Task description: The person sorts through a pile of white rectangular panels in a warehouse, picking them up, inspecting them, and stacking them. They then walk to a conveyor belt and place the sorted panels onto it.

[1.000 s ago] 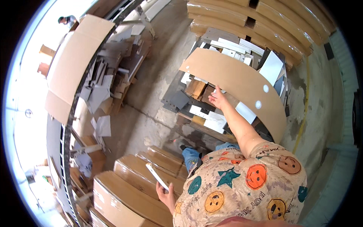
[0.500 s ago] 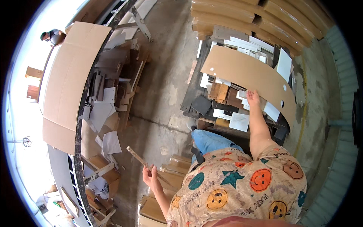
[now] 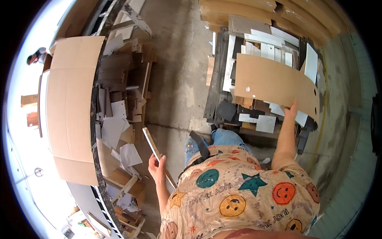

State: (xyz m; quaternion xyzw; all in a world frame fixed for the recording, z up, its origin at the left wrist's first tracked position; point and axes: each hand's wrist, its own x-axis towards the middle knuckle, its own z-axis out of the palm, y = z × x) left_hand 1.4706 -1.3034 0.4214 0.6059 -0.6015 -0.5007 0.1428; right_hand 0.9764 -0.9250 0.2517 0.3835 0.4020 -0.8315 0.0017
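Covering scrap boards (image 3: pixel 266 124), the brown panel (image 3: pixel 270 77) is touching the right hand (image 3: pixel 291 109) at its near edge; that hand's closure isn't showing; the left hand (image 3: pixel 157 165) is pinching a narrow strip (image 3: pixel 151 141), fingers closed; uneven one-edge support could be letting the panel slide.

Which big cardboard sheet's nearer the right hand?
The right sheet, over the board pile: the right hand is at its near edge; the left sheet is farther.

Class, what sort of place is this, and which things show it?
Probably a factory workshop or warehouse: brown cardboard cartons stacked at the top right, a heap of flat white and dark boards, and a grey concrete floor.
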